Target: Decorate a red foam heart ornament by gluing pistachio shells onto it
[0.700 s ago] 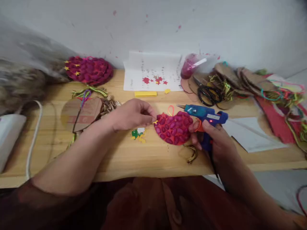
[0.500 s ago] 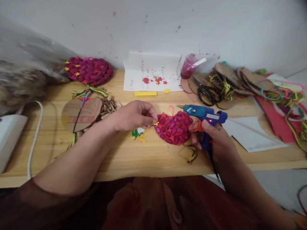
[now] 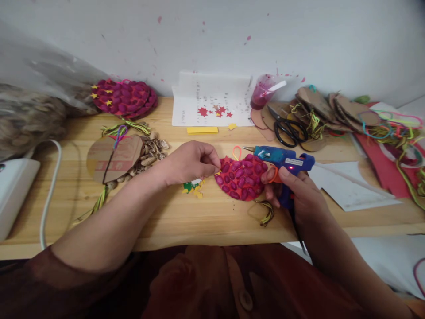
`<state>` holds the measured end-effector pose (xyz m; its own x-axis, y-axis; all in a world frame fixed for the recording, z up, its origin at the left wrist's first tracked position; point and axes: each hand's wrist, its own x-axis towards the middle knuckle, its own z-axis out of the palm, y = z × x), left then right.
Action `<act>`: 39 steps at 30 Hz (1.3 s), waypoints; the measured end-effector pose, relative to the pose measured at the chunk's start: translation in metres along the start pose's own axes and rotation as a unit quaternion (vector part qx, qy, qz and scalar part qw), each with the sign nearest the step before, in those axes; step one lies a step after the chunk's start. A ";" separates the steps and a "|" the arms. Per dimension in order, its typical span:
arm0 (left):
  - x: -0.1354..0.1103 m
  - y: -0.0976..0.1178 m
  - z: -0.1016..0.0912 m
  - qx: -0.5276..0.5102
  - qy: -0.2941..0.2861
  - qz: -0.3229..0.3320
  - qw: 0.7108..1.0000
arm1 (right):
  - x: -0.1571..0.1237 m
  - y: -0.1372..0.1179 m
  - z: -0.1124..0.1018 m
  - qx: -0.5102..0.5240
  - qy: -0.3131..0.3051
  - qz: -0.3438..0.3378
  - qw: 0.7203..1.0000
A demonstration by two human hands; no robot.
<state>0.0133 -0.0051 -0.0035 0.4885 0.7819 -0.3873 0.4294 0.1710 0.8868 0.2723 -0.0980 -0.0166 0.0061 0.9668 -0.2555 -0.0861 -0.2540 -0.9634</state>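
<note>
Thumb and fingertips of my left hand [image 3: 192,163] pinch a small yellow star [image 3: 218,172] at the left edge of a round disc [image 3: 244,179] covered in magenta-painted shells. An orange loop tops the disc, and a green-yellow tassel [image 3: 265,213] hangs from its lower right. In my right hand [image 3: 299,188] is a blue glue gun [image 3: 285,158] with a small red light; its metal nozzle points left above the disc. Some right fingers touch the disc's right edge. Green, white and yellow paper scraps [image 3: 193,187] lie below my left hand.
At the back stand a white sheet [image 3: 186,106] with red stars and a cup of magenta paint [image 3: 260,95]. Black scissors [image 3: 290,133] and cardboard discs [image 3: 352,110] are at right. Finished magenta discs [image 3: 124,98], a cardboard disc [image 3: 114,155] and a white cable [image 3: 49,190] are at left.
The left hand has shifted very slightly right and down at the disc's edge, still pinching the star. The right hand and glue gun stay almost in place.
</note>
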 end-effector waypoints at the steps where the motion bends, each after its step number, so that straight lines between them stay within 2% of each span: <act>1: 0.000 0.000 0.000 0.002 0.003 0.001 1.000 | 0.000 0.000 0.000 0.000 0.000 0.002 1.000; 14: -0.001 0.005 0.006 -0.004 0.036 -0.013 0.999 | 0.002 0.001 0.000 -0.005 -0.001 -0.001 1.000; 26: -0.002 0.007 0.009 0.012 0.041 -0.031 0.999 | 0.000 0.000 0.001 -0.014 -0.003 0.005 1.000; 30: -0.002 0.003 0.004 0.050 0.041 0.003 0.998 | -0.002 0.000 0.001 -0.015 0.002 0.011 1.000; 34: -0.001 -0.003 -0.001 0.083 0.068 0.036 0.994 | -0.001 0.001 0.000 -0.019 0.004 0.007 1.000; 39: 0.001 -0.004 0.003 0.104 0.079 0.045 0.990 | -0.001 0.000 0.000 -0.016 -0.002 0.010 1.000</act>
<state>0.0142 -0.0066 -0.0087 0.4140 0.8754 -0.2496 0.5452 -0.0189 0.8381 0.2721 -0.0994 -0.0164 0.0015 0.9618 -0.2739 -0.0547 -0.2734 -0.9604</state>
